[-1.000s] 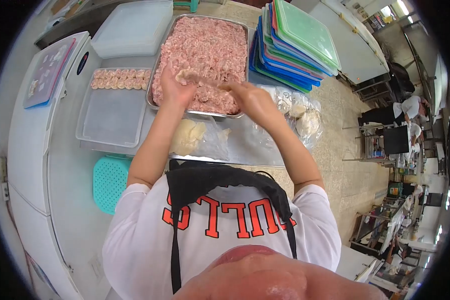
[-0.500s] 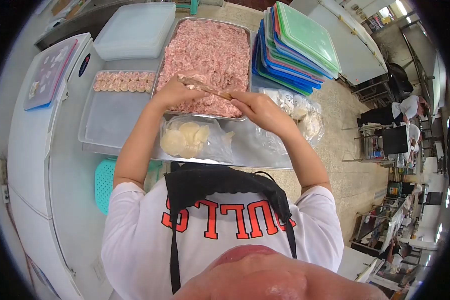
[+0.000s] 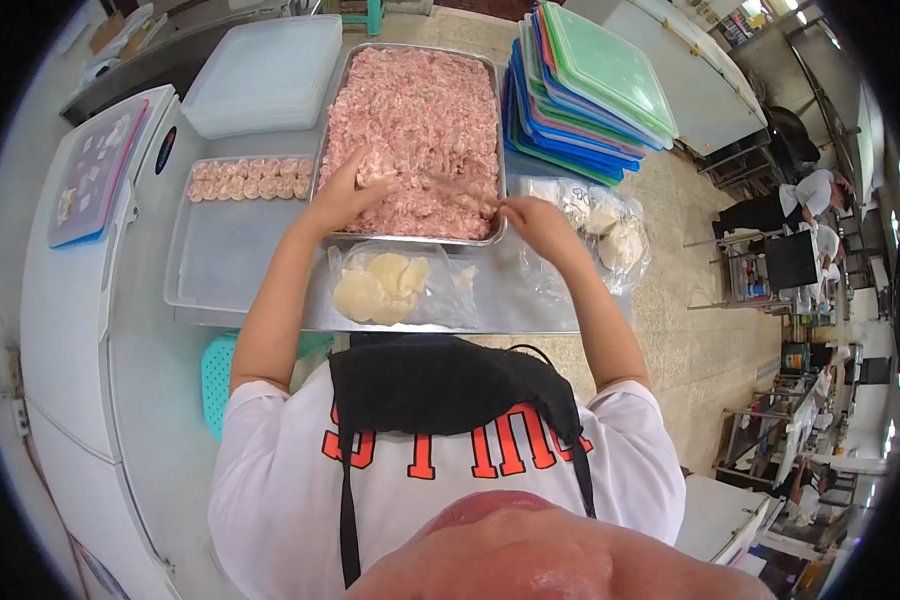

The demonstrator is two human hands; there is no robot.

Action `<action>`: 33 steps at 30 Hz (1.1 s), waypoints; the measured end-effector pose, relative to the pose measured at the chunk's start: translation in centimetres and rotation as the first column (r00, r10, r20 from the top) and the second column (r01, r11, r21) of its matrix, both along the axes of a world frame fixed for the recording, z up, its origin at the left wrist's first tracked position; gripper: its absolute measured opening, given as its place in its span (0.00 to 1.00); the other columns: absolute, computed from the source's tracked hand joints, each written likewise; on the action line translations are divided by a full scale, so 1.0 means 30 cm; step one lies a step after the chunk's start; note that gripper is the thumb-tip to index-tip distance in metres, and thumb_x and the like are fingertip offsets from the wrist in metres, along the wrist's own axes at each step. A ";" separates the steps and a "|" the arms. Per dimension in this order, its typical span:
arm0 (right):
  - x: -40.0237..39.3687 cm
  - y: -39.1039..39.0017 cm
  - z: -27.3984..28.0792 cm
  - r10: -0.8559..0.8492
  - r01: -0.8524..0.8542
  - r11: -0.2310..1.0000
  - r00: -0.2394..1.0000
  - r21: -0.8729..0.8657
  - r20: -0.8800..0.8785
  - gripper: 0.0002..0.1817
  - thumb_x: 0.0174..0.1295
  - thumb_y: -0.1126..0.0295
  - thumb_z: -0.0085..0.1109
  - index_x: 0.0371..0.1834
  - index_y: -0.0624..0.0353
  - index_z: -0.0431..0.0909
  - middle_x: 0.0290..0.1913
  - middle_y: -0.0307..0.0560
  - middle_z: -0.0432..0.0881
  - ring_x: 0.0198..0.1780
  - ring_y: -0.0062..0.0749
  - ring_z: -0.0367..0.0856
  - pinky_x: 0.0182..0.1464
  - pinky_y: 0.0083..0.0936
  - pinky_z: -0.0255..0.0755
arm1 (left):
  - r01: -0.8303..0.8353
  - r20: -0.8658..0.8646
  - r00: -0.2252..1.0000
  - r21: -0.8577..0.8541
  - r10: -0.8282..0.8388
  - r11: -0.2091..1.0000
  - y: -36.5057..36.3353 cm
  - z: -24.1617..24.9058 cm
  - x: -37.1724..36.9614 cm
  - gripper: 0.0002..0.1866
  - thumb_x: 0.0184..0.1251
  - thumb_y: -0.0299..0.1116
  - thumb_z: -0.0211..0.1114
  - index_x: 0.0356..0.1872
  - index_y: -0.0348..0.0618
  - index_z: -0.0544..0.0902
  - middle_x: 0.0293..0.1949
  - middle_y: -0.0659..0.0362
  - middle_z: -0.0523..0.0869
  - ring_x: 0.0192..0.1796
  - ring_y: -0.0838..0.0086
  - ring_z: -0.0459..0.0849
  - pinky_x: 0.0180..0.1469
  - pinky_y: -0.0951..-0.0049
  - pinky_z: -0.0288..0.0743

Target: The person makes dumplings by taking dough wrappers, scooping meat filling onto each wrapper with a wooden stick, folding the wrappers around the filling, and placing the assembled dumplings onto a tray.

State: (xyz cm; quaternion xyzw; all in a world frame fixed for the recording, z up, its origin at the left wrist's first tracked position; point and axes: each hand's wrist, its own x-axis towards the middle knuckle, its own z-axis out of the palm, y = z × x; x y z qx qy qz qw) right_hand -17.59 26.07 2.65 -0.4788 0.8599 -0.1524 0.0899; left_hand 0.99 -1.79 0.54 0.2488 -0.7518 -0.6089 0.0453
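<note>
A wide metal tray (image 3: 410,238) of pink ground meat (image 3: 420,110) lies in front of me. Over its left edge my left hand (image 3: 340,200) is curled around a small dumpling (image 3: 374,168), pale and topped with meat; its edges blend into the meat behind. My right hand (image 3: 536,222), at the tray's right edge, grips the end of a flat wooden spatula (image 3: 462,190), whose blade dips into the meat. Rows of open-topped dumplings (image 3: 250,180) sit at the far end of a translucent tray (image 3: 225,250) on the left. Round pale wrappers (image 3: 382,287) lie on a plastic bag near me.
Stacked clear lids (image 3: 265,75) stand at the back left, and coloured lids (image 3: 610,70) at the back right. Plastic bags with pale contents (image 3: 620,240) lie on the right. A white freezer (image 3: 80,330) is at left. Other people (image 3: 815,205) work far right.
The spatula has come away from my left hand and dropped into the meat as my right hand moved right and down. My left hand has shifted slightly left and down.
</note>
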 end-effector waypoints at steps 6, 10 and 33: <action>0.129 -0.033 0.184 0.202 -0.092 0.957 0.891 -0.275 0.406 0.20 0.69 0.60 0.54 0.55 0.63 0.78 0.45 0.54 0.85 0.46 0.48 0.83 0.49 0.35 0.74 | 0.081 -0.375 0.872 -0.523 -0.314 0.849 0.028 0.079 -0.013 0.29 0.53 0.38 0.76 0.57 0.43 0.77 0.42 0.62 0.84 0.46 0.76 0.81 0.55 0.73 0.74; 0.142 -0.055 0.173 0.266 -0.192 0.955 0.890 -0.225 0.371 0.17 0.68 0.61 0.55 0.54 0.56 0.80 0.43 0.53 0.84 0.43 0.48 0.83 0.46 0.33 0.75 | 0.297 -0.175 0.919 -0.283 -0.353 0.912 0.026 0.083 -0.021 0.23 0.51 0.35 0.75 0.49 0.40 0.81 0.42 0.60 0.85 0.46 0.77 0.79 0.53 0.72 0.73; 0.103 0.008 0.343 0.253 -0.303 0.934 0.934 -0.188 -0.253 0.13 0.66 0.61 0.56 0.46 0.55 0.82 0.32 0.51 0.79 0.34 0.52 0.80 0.37 0.39 0.74 | 0.112 -0.193 0.961 -0.378 -0.197 0.919 0.115 0.147 -0.003 0.18 0.54 0.39 0.75 0.42 0.42 0.81 0.29 0.59 0.84 0.35 0.77 0.81 0.43 0.73 0.75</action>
